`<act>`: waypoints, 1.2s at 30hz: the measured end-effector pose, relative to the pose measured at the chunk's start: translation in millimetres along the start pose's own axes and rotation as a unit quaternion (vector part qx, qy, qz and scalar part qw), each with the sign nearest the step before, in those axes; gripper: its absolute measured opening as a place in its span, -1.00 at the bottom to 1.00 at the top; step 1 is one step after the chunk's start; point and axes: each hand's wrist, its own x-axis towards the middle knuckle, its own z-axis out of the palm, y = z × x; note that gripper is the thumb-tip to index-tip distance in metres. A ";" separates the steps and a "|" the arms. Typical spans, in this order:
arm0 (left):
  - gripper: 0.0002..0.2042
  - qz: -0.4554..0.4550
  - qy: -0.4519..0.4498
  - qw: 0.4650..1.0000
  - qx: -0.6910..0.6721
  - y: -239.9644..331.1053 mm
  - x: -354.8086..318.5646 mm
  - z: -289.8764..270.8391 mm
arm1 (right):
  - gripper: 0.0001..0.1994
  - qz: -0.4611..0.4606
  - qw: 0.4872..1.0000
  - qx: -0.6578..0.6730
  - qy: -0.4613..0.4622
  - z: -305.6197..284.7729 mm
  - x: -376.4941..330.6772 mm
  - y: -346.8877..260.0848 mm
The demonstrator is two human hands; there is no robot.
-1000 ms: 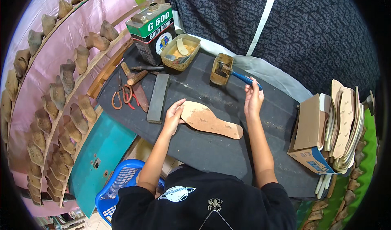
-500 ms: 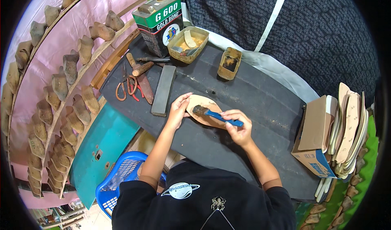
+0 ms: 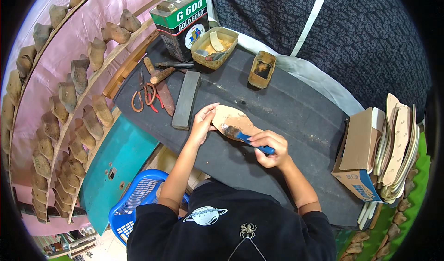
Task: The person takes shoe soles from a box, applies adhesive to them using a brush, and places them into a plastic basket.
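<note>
My left hand [image 3: 202, 122] grips the edge of a tan insole [image 3: 237, 117], a flat foot-shaped piece held just over the dark table. My right hand [image 3: 272, 149] is closed round the blue handle of a brush [image 3: 245, 137]. The dark bristles rest on the insole's near edge, close to the left hand, where a whitish wet smear shows. Part of the insole lies hidden behind the brush and the right fingers.
A dark-stained tub [image 3: 262, 70], a glue basin [image 3: 214, 48] and a metal can [image 3: 179, 25] stand at the back. Left lie scissors [image 3: 144, 97], a hammer [image 3: 157, 71] and a grey block [image 3: 187, 100]. A cardboard box [image 3: 358, 154] with stacked insoles [image 3: 397, 147] is right; shoe lasts [image 3: 80, 73] line racks left.
The brush has shifted toward the near edge of the insole, and my right hand has come slightly nearer and to the right. The left hand keeps its hold.
</note>
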 end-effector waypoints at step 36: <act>-0.68 -0.010 -0.005 1.000 0.019 -2.4 1.9 -1.3 | -0.85 -0.069 0.996 0.017 -0.046 2.9 1.0 -2.1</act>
